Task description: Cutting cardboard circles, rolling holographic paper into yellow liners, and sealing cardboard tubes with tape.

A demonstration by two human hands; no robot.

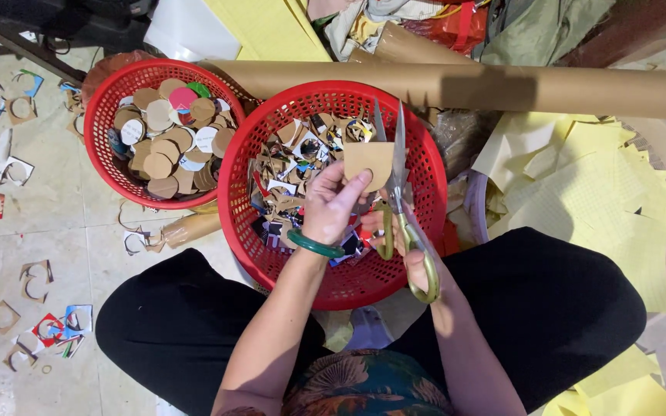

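From the head camera, looking straight down at a seated person's lap, the left hand [333, 206] sits near the centre of the frame, its fingers pressed together and pinching the lower left corner of a brown cardboard piece [370, 160] between thumb and fingertips; a green bangle [314, 245] circles that wrist. The cardboard piece is held just above the near red basket [429, 181], at about 12 o'clock from the left hand, with its rounded edge toward 6 o'clock and its flat edge toward 12 o'clock. The right hand [410, 246], at about 4 o'clock from the left hand, has its fingers curled through the yellow-green handles of a pair of scissors [399, 192]. The scissors' long axis runs almost straight along the 12-to-6 line, handles at 6 o'clock, tips pointing to 12 o'clock; the 2 blades are parted in a narrow V, and the right one lies against the right edge of the cardboard piece. The near basket holds mixed cardboard offcuts. A 2nd red basket [102, 115], at 10 o'clock, is filled with round cardboard discs [165, 142]. A long brown paper roll [549, 88] lies across at 1 o'clock, its axis running 9 to 3, and yellow sheets [603, 192] spread at 3 o'clock.
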